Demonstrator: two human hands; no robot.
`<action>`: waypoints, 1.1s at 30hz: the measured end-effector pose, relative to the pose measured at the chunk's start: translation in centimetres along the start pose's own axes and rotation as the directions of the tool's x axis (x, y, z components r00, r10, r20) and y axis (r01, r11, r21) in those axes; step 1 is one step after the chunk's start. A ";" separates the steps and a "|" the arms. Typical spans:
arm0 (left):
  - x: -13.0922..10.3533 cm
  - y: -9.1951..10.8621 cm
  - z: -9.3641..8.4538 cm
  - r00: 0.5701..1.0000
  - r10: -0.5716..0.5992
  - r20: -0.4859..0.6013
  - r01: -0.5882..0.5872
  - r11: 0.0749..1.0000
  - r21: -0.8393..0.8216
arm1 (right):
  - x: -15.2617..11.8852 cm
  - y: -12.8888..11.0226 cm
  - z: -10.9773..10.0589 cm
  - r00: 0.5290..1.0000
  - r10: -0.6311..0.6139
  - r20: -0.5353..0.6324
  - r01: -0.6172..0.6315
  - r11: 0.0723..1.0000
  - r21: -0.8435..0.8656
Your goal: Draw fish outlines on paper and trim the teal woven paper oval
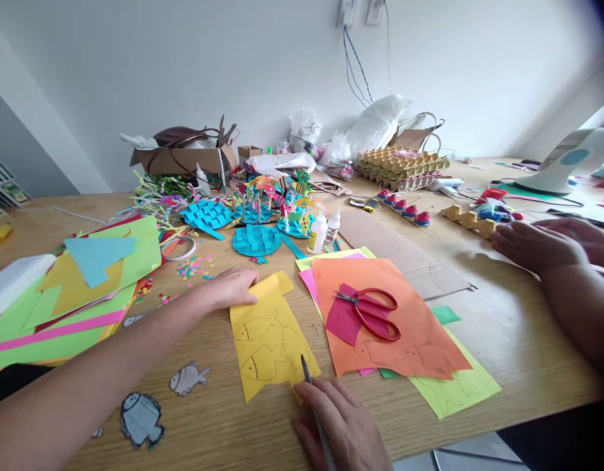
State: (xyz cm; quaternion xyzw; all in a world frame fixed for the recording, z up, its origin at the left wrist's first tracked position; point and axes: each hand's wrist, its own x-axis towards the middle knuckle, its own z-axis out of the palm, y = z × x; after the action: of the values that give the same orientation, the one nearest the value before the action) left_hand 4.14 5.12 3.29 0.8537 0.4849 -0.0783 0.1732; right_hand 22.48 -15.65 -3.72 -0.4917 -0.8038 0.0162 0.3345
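My left hand (239,286) presses on the upper left corner of a yellow sheet of paper (277,314), its fingers bent over the edge. Fish outlines are drawn on this sheet. In my right hand (348,425) is a slim dark pen (306,369), its tip over the sheet's lower right part beside a fish outline. Right of the sheet, red-handled scissors (375,314) lie on a magenta paper piece (345,322) and an orange sheet (404,294) with faint fish drawings. Grey fish cutouts (142,418) rest on the table below my left forearm.
Coloured paper sheets (100,261) are piled at the left. Glue bottles (317,233) stand behind the orange sheet, near blue woven paper discs (256,240). A tape roll (178,248) lies by scattered confetti. At the right, another person's hands (542,245) are near a piece of egg carton (468,221).
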 end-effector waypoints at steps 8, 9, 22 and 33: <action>-2.3 -1.0 -0.3 1.000 -0.028 0.016 0.031 0.923 -0.384 | -0.3 0.0 -0.1 0.995 0.081 -0.065 -0.075 0.993 0.090; -3.3 -1.1 -0.4 0.999 -0.032 0.019 0.037 0.895 -0.444 | -0.4 -0.1 -0.2 0.988 0.122 -0.092 -0.112 0.987 0.113; -14.1 -0.4 3.7 0.909 -0.416 0.039 0.047 0.008 -0.999 | 1.4 0.6 -0.3 0.915 0.385 -0.117 -0.358 0.912 0.198; -16.1 1.6 4.8 0.851 -0.283 -0.443 -0.326 0.377 -0.867 | 0.8 -3.1 0.0 0.814 0.576 0.075 -0.505 0.639 0.581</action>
State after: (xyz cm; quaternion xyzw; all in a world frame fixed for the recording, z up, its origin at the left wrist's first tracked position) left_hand -2.69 -10.32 4.02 0.6004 0.4591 0.4444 0.4808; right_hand 19.84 -16.60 -2.15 -0.5846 -0.5544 0.3286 0.4929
